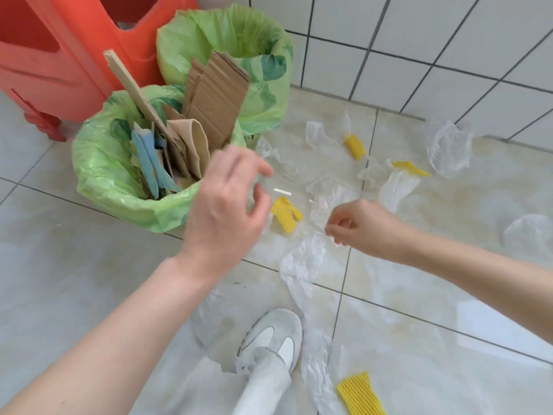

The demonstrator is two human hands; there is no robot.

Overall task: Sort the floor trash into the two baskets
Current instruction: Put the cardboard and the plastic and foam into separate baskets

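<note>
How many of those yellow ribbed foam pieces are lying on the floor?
4. One lies between the two hands, one sits near the far basket, one lies right of that, and one is beside the shoe. Plastic may hide more.

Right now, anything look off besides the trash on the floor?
Yes. The near basket is overfilled: a wooden strip and cardboard sheet stick far above its rim, leaning toward the far basket, which shows nothing inside from here.
</note>
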